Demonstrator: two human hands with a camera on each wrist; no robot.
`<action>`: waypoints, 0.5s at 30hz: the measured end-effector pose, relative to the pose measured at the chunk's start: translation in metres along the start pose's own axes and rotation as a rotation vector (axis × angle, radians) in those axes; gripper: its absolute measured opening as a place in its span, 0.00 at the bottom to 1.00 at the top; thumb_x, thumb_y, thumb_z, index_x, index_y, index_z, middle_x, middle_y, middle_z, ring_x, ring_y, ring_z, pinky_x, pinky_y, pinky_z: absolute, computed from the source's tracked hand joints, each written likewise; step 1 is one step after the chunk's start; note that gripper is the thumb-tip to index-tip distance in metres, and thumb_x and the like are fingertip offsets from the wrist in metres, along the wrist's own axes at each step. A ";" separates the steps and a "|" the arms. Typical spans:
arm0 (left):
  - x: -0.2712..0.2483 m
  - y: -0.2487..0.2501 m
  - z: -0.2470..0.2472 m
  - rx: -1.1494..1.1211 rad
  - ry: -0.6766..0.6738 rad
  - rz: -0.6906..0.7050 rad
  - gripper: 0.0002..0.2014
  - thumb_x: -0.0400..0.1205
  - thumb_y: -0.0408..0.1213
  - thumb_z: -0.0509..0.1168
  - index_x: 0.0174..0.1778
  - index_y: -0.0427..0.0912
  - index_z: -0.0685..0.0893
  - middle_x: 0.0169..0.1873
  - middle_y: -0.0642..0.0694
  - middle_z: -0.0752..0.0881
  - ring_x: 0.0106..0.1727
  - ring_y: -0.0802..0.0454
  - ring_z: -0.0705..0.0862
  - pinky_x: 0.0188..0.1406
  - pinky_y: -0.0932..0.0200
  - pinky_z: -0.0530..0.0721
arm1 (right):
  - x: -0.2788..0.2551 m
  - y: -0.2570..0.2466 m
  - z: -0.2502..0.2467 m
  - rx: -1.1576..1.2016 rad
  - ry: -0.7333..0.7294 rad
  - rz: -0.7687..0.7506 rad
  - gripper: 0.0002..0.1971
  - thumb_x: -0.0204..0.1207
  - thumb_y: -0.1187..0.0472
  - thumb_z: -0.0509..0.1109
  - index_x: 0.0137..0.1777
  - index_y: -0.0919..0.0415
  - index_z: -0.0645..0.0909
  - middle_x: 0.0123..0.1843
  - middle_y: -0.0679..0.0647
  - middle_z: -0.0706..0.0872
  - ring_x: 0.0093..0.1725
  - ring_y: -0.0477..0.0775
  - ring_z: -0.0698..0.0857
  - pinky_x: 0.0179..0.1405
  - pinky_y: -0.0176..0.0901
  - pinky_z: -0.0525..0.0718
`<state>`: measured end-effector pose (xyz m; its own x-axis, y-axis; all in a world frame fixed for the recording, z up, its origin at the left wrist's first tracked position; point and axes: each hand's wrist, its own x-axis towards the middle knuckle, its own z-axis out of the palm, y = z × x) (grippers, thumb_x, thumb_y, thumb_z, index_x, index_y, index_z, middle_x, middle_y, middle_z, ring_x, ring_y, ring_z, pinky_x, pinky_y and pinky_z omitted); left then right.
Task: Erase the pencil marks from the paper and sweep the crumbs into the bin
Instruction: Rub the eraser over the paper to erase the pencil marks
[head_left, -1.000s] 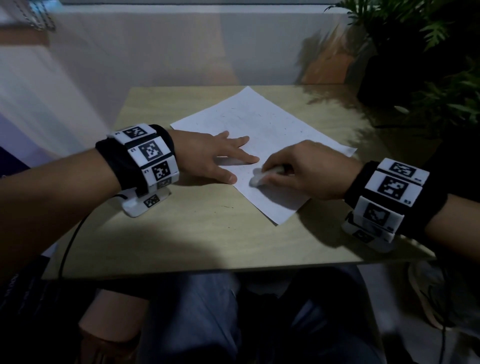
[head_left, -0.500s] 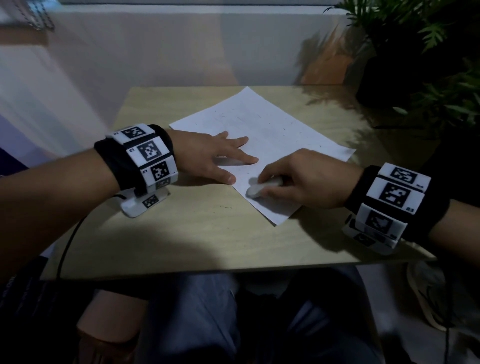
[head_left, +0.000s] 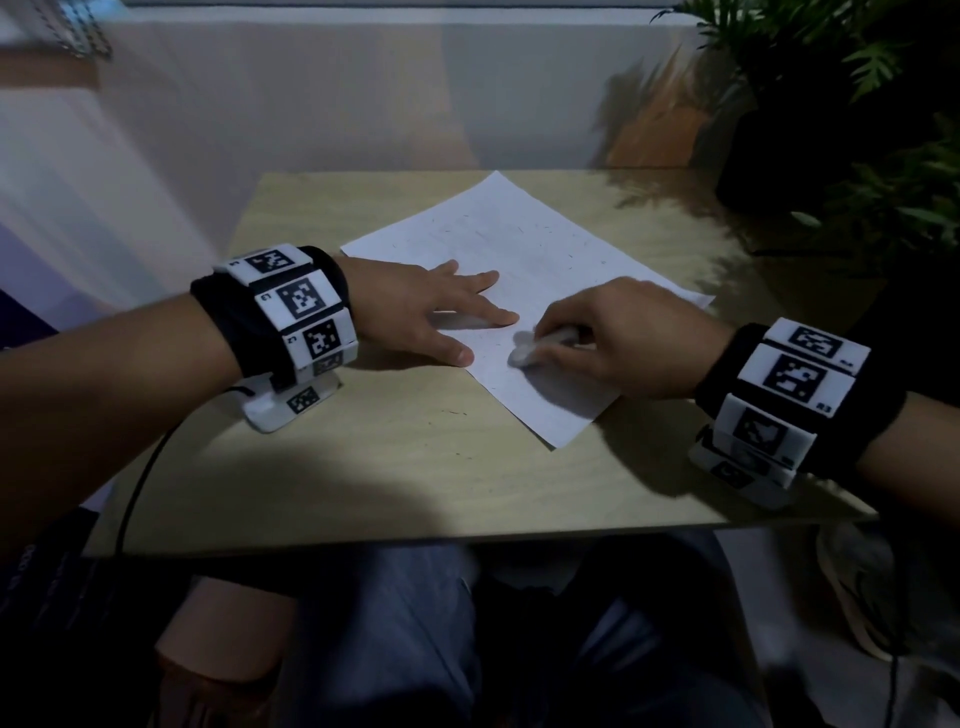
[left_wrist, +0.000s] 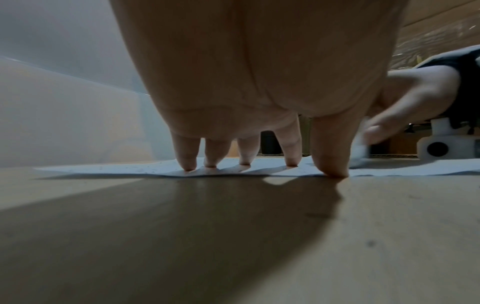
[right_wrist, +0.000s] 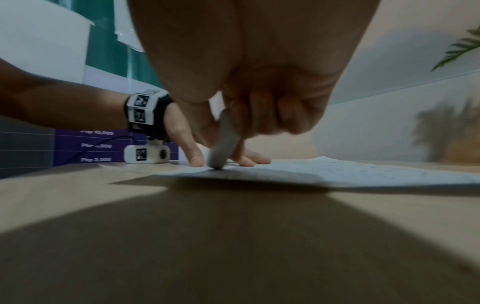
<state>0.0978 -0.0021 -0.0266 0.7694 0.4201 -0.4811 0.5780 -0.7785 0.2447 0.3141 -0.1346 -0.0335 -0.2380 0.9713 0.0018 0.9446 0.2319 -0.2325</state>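
Note:
A white sheet of paper lies at an angle on the wooden table, dotted with small dark crumbs and faint pencil marks. My left hand presses flat on the paper's left edge, fingers spread; its fingertips touch the sheet. My right hand pinches a white eraser, whose tip rests on the paper just right of the left index finger. In the right wrist view the eraser stands tilted with its end on the sheet.
A potted plant stands at the table's far right corner. A pale wall panel runs behind the table. My knees sit below the near table edge. No bin shows in any view.
My right hand slid the eraser a short way toward me along the paper and then back up beside the left index finger. The left hand stayed pressed in place.

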 end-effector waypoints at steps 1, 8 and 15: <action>0.001 0.000 0.000 0.001 0.001 0.003 0.32 0.84 0.61 0.63 0.82 0.80 0.57 0.87 0.66 0.40 0.89 0.54 0.38 0.88 0.46 0.44 | 0.000 0.001 0.001 -0.050 0.033 0.010 0.27 0.76 0.27 0.56 0.53 0.45 0.85 0.44 0.44 0.89 0.45 0.52 0.85 0.47 0.53 0.84; 0.002 -0.004 0.002 -0.024 0.003 0.016 0.32 0.84 0.61 0.64 0.81 0.81 0.58 0.87 0.68 0.40 0.89 0.54 0.37 0.88 0.45 0.45 | -0.007 -0.006 -0.005 0.156 -0.134 -0.054 0.32 0.69 0.23 0.57 0.53 0.45 0.87 0.40 0.43 0.87 0.41 0.44 0.83 0.45 0.46 0.82; 0.002 -0.004 0.002 -0.051 0.014 0.015 0.33 0.80 0.66 0.65 0.80 0.82 0.60 0.87 0.68 0.42 0.89 0.55 0.36 0.89 0.44 0.43 | -0.007 -0.004 0.001 0.074 -0.099 -0.115 0.28 0.74 0.27 0.55 0.57 0.44 0.85 0.45 0.43 0.89 0.44 0.47 0.85 0.46 0.50 0.83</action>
<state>0.0963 0.0006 -0.0303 0.7817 0.4151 -0.4654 0.5792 -0.7600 0.2950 0.3113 -0.1421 -0.0339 -0.3684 0.9276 -0.0620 0.8913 0.3335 -0.3072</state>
